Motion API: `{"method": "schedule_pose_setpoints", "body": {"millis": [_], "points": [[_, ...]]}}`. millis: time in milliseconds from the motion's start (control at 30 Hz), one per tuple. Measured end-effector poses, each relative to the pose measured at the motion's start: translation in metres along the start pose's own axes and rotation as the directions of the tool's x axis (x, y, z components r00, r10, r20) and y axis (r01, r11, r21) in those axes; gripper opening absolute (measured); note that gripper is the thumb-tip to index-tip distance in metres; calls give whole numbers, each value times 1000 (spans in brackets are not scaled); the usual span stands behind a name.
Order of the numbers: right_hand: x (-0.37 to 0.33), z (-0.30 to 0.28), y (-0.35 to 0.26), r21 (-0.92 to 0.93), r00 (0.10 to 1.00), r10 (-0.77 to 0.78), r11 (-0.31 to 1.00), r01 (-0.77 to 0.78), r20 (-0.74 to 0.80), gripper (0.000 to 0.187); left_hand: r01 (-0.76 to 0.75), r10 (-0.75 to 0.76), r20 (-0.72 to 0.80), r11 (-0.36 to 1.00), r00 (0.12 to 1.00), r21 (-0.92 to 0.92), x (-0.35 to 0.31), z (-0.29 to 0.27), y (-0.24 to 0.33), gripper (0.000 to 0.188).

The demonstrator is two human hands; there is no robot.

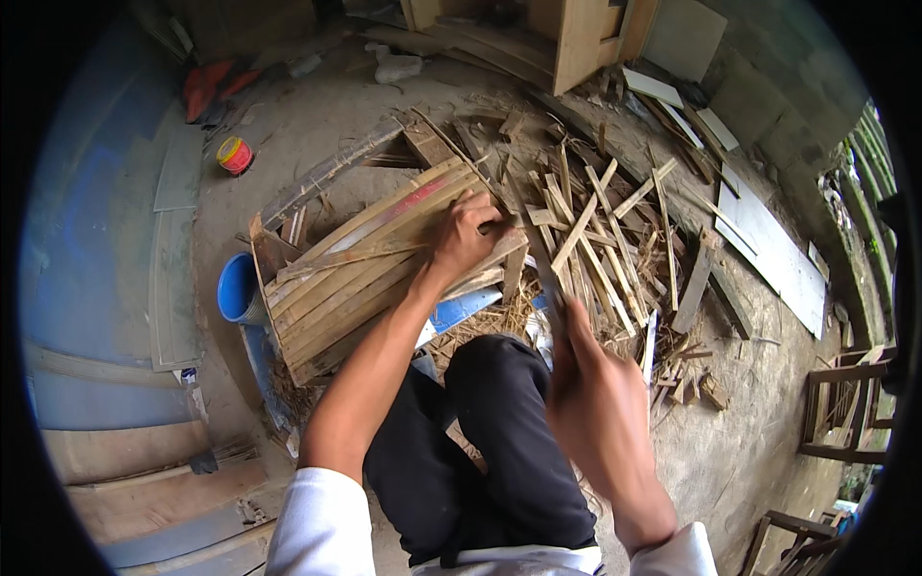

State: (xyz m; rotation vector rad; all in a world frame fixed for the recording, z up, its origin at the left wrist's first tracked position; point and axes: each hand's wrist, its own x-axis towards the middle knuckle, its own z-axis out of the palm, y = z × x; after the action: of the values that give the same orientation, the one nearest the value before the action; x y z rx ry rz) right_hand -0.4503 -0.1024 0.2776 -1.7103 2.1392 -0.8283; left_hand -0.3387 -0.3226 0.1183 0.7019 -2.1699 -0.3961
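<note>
Wooden slats [336, 298], side by side at about ten o'clock from the middle of the view, with a rough beam [331, 173] toward eleven o'clock. Likely to shift or work loose under a sideways push, with no fastening clearly visible and just the left hand [464, 237] bearing down. Possible snagging on loose sticks [576, 235] heaped at about two o'clock, near the line of the narrow dark blade [545, 269], seemingly a handsaw. Worst risk, probably: cut fingers from a skipping edge, given the closeness of blade to left hand. For that hand, fingers curled and half closed, resting on the slats near the three o'clock end; impossible to tell whether gripping one or only pressing. For the right hand [597, 389], at about four o'clock, a firm wrap around the near end of the blade, motion-blurred, handle hidden.
</note>
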Motion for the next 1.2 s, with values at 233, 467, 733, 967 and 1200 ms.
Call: {"method": "schedule_pose_setpoints", "body": {"millis": [233,467,733,967,1200], "points": [[-15,4,21,-14,996,24,1000,-23,84,45,16,-16,16,999,1000,44,1,-2,3,16],[-35,35,59,771,996,-70,631,84,-51,82,-42,41,19,997,999,57,2,-3,2,16],[-103,77,93,515,987,102,857,-22,-126,56,5,-6,5,999,1000,38,-1,2,-2,21],[-58,85,86,426,981,5,901,80,-196,59,55,-57,52,998,997,40,-3,3,-7,11],[-75,72,86,646,993,55,762,28,-109,49,14,-14,3,1000,1000,15,-8,1,-6,19]]}}
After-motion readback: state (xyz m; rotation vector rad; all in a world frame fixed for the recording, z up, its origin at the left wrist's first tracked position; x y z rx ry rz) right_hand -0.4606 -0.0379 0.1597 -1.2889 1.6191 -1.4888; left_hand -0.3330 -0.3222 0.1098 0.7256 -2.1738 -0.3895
